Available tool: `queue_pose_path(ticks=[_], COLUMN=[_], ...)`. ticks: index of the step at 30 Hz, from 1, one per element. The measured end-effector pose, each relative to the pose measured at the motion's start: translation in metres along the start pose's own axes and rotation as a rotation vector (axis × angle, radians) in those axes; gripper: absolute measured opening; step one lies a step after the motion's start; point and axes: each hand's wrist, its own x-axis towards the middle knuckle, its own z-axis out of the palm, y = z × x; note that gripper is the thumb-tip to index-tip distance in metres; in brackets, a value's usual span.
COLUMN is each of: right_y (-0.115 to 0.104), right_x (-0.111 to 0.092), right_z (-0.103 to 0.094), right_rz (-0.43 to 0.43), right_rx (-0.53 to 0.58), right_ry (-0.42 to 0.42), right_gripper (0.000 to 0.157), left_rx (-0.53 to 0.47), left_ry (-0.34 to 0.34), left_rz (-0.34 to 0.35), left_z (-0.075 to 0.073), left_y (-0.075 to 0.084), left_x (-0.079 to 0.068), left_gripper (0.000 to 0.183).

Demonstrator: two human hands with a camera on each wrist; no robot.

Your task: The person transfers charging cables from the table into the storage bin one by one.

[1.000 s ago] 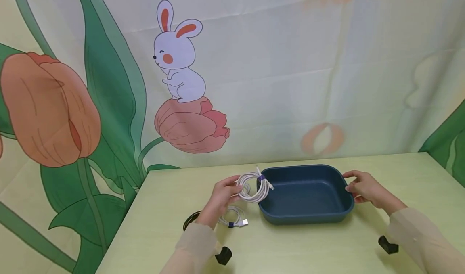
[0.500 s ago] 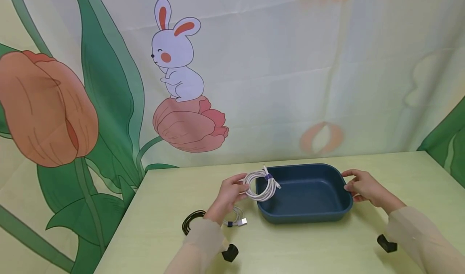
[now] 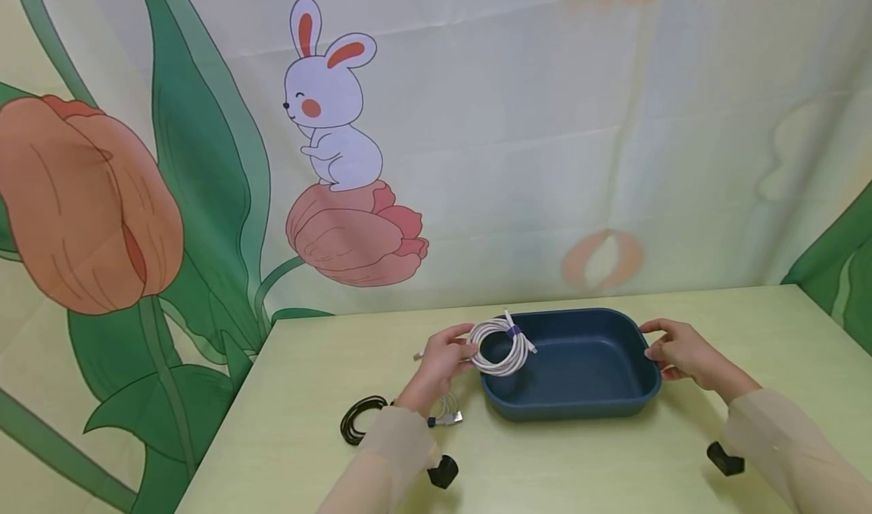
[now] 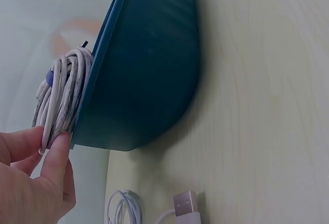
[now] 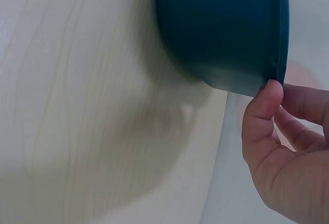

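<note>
In the head view my left hand (image 3: 446,356) pinches a coiled white cable (image 3: 504,349), tied with a purple band, between thumb and fingers. The coil overlaps the left end of a dark blue rectangular tub (image 3: 579,412). From the left wrist, the cable coil (image 4: 64,88) shows right at the tub's rim (image 4: 103,44). My right hand (image 3: 684,353) holds the tub's right end, its thumb and a finger pinching the rim (image 5: 282,39) in the right wrist view. The visible inside of the tub holds nothing.
A coiled black cable (image 3: 354,423) lies on the pale table (image 3: 579,468) left of my forearm. Partly hidden behind that wrist is a white cable with a USB plug (image 3: 450,418). A printed cloth (image 3: 490,158) hangs behind the table.
My left hand has moved right with the white cable coil, bringing it farther over the tub's left end. The right hand has stayed on the rim.
</note>
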Motion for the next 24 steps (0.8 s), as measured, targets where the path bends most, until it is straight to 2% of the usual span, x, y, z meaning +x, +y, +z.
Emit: queue_pose_path(ticks=[12,24], right_y=[0.002,0.000], right_x=[0.001,-0.001], right_z=[0.000,0.000], right_rz=[-0.004,-0.006], right_rx=[0.004,0.002], right_ry=[-0.004,0.000], right_gripper=[0.050,0.049], left_rx=[0.016,0.093], left_ry=[0.029,0.031], left_rz=[-0.005,0.045], left_z=[0.006,0.016], left_y=[0.002,0.005], left_x=[0.004,0.012], left_gripper=[0.040,0.037])
